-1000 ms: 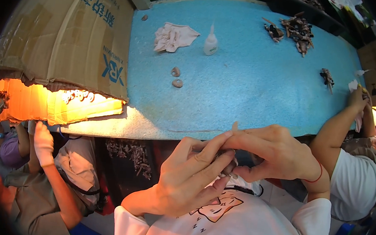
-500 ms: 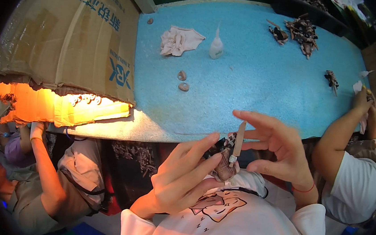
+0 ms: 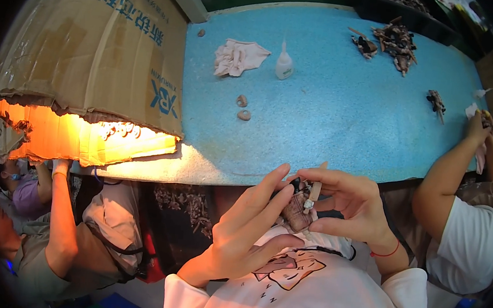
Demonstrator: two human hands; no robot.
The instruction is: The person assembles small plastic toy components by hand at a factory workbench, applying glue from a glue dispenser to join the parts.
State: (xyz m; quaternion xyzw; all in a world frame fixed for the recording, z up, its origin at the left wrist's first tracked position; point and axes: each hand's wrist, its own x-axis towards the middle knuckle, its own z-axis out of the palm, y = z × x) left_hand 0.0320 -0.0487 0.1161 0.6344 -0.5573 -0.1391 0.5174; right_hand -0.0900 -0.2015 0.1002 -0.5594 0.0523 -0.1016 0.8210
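In front of my chest, my left hand [image 3: 240, 230] holds a small brown craft piece [image 3: 295, 214] with a woven-looking body and dark parts at its top. A flat pale strip [image 3: 315, 191] stands up along its right side, with a small white bit [image 3: 309, 205] at its lower end. My right hand [image 3: 353, 207] closes on the piece from the right, thumb low and fingers over the top. Fingers hide much of the piece, so its exact kind cannot be made out.
A blue-topped table [image 3: 321, 102] bears a crumpled cloth [image 3: 240, 58], a nozzle bottle [image 3: 284, 66], two small brown pieces [image 3: 243, 115] and a brown pile [image 3: 398, 44]. A cardboard box [image 3: 91, 52] glows inside at left. Co-workers sit either side; a dark bin [image 3: 177, 247] stands below.
My right hand has come down and inward, its fingers closing over the top of the craft piece. The pale strip is now partly covered. The view has shifted slightly.
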